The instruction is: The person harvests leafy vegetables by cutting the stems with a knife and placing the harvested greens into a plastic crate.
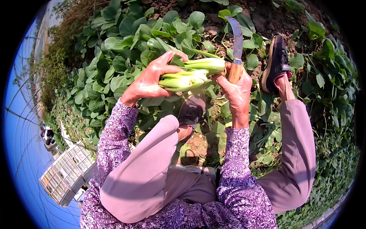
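Note:
My left hand (155, 75) grips several cut heads of leafy greens, likely bok choy, with their pale stem ends turned to the right. One head (207, 65) lies along the top of the bunch, and shorter ones (183, 80) sit below it. The leaves of the bunch are partly hidden behind my left fingers. In my right hand (237, 88) is a harvesting knife (238, 40) with a hooked metal blade and a wooden handle; the blade points up, away from me. My right thumb and fingertips are close against the root end of the upper head.
Dense leafy greens (114, 65) grow ahead and to the left, with more plants (334, 68) at right. Bare soil (266, 17) shows beyond the blade. My shoes (278, 61) flank the work spot. Stacked plastic crates (68, 171) stand at left; people (48, 134) are farther off.

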The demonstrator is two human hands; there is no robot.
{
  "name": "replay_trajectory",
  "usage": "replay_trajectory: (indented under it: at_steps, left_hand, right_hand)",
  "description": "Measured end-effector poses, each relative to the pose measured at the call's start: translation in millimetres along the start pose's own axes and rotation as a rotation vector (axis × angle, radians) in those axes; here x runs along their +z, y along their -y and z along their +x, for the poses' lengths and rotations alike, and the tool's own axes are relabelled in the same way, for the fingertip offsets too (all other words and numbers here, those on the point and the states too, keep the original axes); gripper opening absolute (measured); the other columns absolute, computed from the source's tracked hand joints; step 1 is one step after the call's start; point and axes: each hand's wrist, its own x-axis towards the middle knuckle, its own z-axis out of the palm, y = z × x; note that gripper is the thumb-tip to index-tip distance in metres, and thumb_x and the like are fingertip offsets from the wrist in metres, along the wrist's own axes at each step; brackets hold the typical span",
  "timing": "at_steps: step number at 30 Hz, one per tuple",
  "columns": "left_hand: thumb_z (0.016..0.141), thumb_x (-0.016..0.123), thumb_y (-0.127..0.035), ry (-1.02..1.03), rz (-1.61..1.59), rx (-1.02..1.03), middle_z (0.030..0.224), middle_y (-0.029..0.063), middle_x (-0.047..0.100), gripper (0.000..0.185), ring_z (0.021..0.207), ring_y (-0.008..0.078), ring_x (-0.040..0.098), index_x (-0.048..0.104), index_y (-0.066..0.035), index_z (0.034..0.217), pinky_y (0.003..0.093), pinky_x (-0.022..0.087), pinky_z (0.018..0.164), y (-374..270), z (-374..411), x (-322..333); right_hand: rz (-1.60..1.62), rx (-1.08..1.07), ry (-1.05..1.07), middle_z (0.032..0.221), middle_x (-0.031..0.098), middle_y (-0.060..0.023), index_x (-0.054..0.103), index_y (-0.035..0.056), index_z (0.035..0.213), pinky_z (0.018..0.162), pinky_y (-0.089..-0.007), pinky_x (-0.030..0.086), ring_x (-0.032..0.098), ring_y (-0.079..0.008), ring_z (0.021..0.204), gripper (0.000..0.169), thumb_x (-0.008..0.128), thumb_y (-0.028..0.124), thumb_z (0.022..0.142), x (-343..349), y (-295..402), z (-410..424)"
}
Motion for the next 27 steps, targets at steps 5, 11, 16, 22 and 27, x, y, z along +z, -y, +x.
replay_trajectory:
  at_steps: [5, 11, 16, 22, 27]
  left_hand:
    - [0.05, 0.071, -0.01, 0.079, 0.051, 0.002, 0.109, 0.0104, 0.05, 0.043, 0.101, 0.0246, 0.05, 0.066, -0.003, 0.093, 0.0346, 0.038, 0.09, 6, -6, 1]
    - [0.048, 0.071, -0.015, 0.069, -0.284, -0.11, 0.112, 0.0112, 0.049, 0.046, 0.104, 0.0234, 0.047, 0.065, 0.0, 0.091, 0.0337, 0.034, 0.094, 10, -14, 10]
    - [0.055, 0.075, -0.007, 0.119, -0.937, -0.288, 0.122, 0.006, 0.045, 0.052, 0.103, 0.0133, 0.046, 0.058, 0.001, 0.103, 0.0252, 0.034, 0.091, 1, -3, 49]
    - [0.056, 0.076, -0.005, 0.064, -0.972, -0.163, 0.139, 0.0048, 0.034, 0.069, 0.112, 0.0164, 0.047, 0.052, -0.003, 0.121, 0.0296, 0.034, 0.1, 1, -2, 52]
    - [0.06, 0.075, -0.015, -0.01, -0.598, 0.011, 0.134, 0.0101, 0.043, 0.076, 0.118, 0.0185, 0.045, 0.045, -0.004, 0.129, 0.0317, 0.033, 0.101, 2, 2, 57]
  right_hand:
    - [-0.44, -0.086, -0.111, 0.069, 0.051, -0.0046, 0.055, -0.0019, 0.093, 0.057, -0.0243, 0.043, 0.046, -0.0101, 0.059, 0.027, 0.065, -0.001, 0.068, -24, -10, -7]
    - [-0.366, -0.283, -0.261, 0.086, 0.057, -0.0015, 0.058, -0.0001, 0.101, 0.058, -0.0219, 0.042, 0.051, -0.0064, 0.067, 0.031, 0.071, 0.01, 0.075, -63, -14, -3]
    - [0.456, 0.025, -0.005, 0.112, 0.057, -0.0213, 0.045, -0.0034, 0.119, 0.06, -0.0183, 0.043, 0.057, -0.0077, 0.076, 0.074, 0.083, 0.024, 0.061, -28, 2, -25]
    - [0.402, -0.048, -0.219, 0.1, 0.059, -0.012, 0.042, -0.0071, 0.121, 0.077, -0.0256, 0.049, 0.06, -0.0167, 0.086, 0.066, 0.075, 0.004, 0.065, -27, 5, -20]
    - [0.237, -0.017, -0.187, 0.102, 0.059, -0.0119, 0.046, -0.0048, 0.117, 0.081, -0.0278, 0.048, 0.06, -0.0168, 0.088, 0.062, 0.075, 0.006, 0.064, -32, 11, -32]
